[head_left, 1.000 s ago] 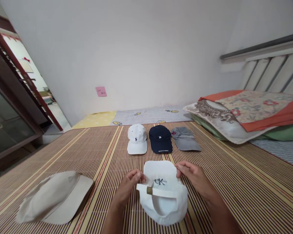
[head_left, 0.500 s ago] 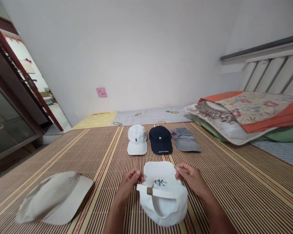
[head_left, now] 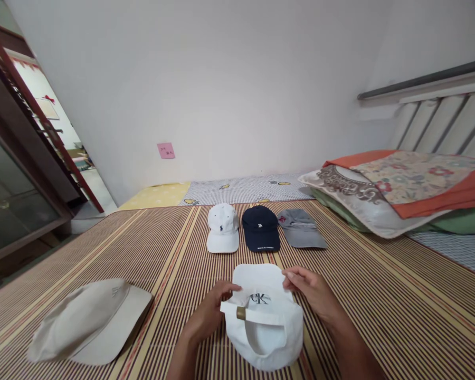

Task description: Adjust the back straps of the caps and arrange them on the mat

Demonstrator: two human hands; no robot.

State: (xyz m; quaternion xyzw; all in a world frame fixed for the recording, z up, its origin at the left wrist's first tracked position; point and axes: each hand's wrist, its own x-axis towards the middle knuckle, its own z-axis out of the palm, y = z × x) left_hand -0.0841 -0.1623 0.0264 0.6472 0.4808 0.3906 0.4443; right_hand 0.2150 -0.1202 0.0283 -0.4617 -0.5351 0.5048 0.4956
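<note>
Head view: both hands [head_left: 261,303] pinch a white cap [head_left: 263,327] on the striped mat [head_left: 380,295].

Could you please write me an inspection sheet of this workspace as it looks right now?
Surface: striped woven mat spread over a bed.
Things in hand: white cap lying with its back strap and brass buckle toward the camera.
Clutter: row of three caps beyond it, white polo cap, navy cap, grey cap; beige hat at the near left.
Hands: left hand and right hand each pinch a side of the white cap.
Cables: nothing seen.
Surroundings: pillows stacked at the right by a slatted headboard, pink note on the wall, dark cabinet at the left.
</note>
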